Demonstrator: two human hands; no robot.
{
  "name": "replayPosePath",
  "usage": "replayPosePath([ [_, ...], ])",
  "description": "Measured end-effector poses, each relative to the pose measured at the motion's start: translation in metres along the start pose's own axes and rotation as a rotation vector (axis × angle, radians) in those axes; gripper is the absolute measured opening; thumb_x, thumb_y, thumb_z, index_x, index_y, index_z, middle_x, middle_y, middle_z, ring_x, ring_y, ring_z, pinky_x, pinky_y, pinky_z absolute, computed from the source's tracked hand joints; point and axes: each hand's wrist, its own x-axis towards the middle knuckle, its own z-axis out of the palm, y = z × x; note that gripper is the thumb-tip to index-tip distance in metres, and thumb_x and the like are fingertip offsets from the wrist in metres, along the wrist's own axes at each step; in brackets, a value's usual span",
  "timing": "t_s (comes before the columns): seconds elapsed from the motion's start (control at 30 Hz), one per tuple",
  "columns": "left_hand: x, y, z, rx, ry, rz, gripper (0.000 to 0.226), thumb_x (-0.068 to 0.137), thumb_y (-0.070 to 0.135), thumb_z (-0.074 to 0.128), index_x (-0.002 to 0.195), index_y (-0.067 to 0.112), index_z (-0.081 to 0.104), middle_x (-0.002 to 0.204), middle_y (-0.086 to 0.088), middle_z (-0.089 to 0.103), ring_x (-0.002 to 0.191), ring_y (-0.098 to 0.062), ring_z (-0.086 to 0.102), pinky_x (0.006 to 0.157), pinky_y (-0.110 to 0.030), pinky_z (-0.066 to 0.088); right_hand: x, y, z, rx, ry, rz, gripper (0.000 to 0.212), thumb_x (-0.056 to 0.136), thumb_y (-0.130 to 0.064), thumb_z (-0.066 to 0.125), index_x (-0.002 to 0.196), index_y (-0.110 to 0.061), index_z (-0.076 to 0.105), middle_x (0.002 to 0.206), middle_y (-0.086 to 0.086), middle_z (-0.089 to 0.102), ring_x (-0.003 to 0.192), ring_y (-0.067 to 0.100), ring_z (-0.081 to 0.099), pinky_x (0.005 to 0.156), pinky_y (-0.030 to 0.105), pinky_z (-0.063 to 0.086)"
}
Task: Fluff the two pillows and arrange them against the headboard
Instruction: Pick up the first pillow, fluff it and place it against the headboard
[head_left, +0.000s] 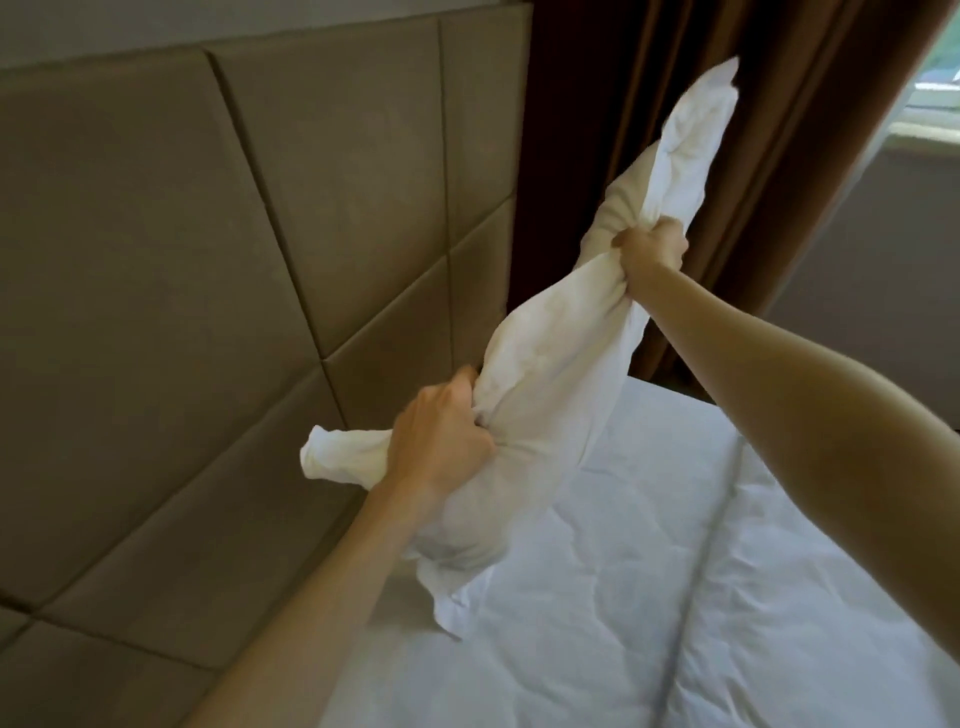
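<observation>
A white pillow (550, 374) hangs in the air above the bed, stretched diagonally from lower left to upper right. My left hand (441, 436) is shut on its lower left edge, bunching the fabric. My right hand (652, 252) is shut on its upper right edge. The pillow's bottom corner hangs just above the white mattress (649, 597). The padded beige headboard (234, 286) fills the left side behind the pillow. A second pillow is not in view.
Dark brown curtains (675, 104) hang behind the pillow at the upper right. A window (935, 93) shows at the far right. A seam runs down the mattress between two halves.
</observation>
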Motion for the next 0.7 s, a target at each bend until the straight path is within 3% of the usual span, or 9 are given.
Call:
replayPosePath([
  [0.13,0.027,-0.047,0.017,-0.001,0.022,-0.067,0.016,0.08,0.012,0.056,0.089,0.021,0.047,0.076,0.005,0.054,0.071,-0.021,0.058,0.063,-0.035,0.049,0.017,0.029,0.05,-0.051,-0.132,0.048,0.031,0.089,-0.007,0.039,0.117,-0.003,0.051,0.104,0.008,0.051,0.091,0.025,0.052,0.072,0.036,0.049],
  [0.23,0.032,-0.099,0.041,0.108,-0.047,-0.148,0.01,0.087,0.023,0.052,0.094,0.022,0.046,0.084,0.002,0.057,0.076,-0.022,0.059,0.066,-0.034,0.045,0.01,0.076,0.095,-0.04,-0.311,0.242,0.033,0.094,-0.006,0.03,0.118,-0.001,0.052,0.115,0.015,0.057,0.097,0.036,0.06,0.074,0.044,0.056],
  [0.4,0.033,-0.141,0.065,0.464,-0.042,-0.255,0.075,0.079,0.065,0.053,0.13,0.012,0.039,0.122,-0.006,0.055,0.108,-0.027,0.055,0.084,-0.042,0.047,-0.012,0.131,0.124,-0.263,-0.563,0.262,0.031,0.089,-0.009,0.05,0.119,-0.001,0.058,0.123,0.021,0.062,0.11,0.036,0.062,0.088,0.045,0.052],
  [0.47,0.041,-0.152,0.067,0.521,0.004,-0.264,0.066,0.081,0.061,0.056,0.122,0.011,0.044,0.117,-0.007,0.059,0.103,-0.026,0.058,0.08,-0.04,0.049,-0.019,0.142,0.134,-0.283,-0.61,0.278,0.036,0.09,-0.012,0.048,0.124,-0.001,0.054,0.129,0.022,0.057,0.116,0.037,0.057,0.092,0.047,0.049],
  [0.53,0.048,-0.155,0.066,0.49,0.034,-0.246,0.044,0.086,0.054,0.055,0.1,0.013,0.051,0.099,-0.004,0.061,0.091,-0.024,0.06,0.071,-0.035,0.048,-0.031,0.151,0.139,-0.305,-0.674,0.299,0.042,0.09,-0.017,0.047,0.129,-0.004,0.05,0.137,0.019,0.051,0.124,0.036,0.05,0.095,0.047,0.045],
  [0.63,0.062,-0.15,0.062,0.108,0.11,-0.292,0.032,0.092,0.038,0.055,0.071,0.018,0.041,0.072,0.004,0.049,0.069,-0.02,0.055,0.057,-0.03,0.037,-0.056,0.165,0.144,-0.271,-0.814,0.421,0.057,0.094,-0.037,0.047,0.145,-0.022,0.028,0.153,0.007,0.031,0.135,0.038,0.035,0.1,0.056,0.034],
  [0.7,0.077,-0.14,0.052,-0.153,0.201,-0.285,0.036,0.096,0.029,0.05,0.065,0.016,0.037,0.061,0.004,0.044,0.056,-0.017,0.046,0.054,-0.03,0.032,-0.068,0.174,0.149,-0.124,-0.869,0.509,0.067,0.093,-0.053,0.041,0.148,-0.039,0.005,0.16,-0.001,0.013,0.141,0.039,0.022,0.104,0.065,0.023],
])
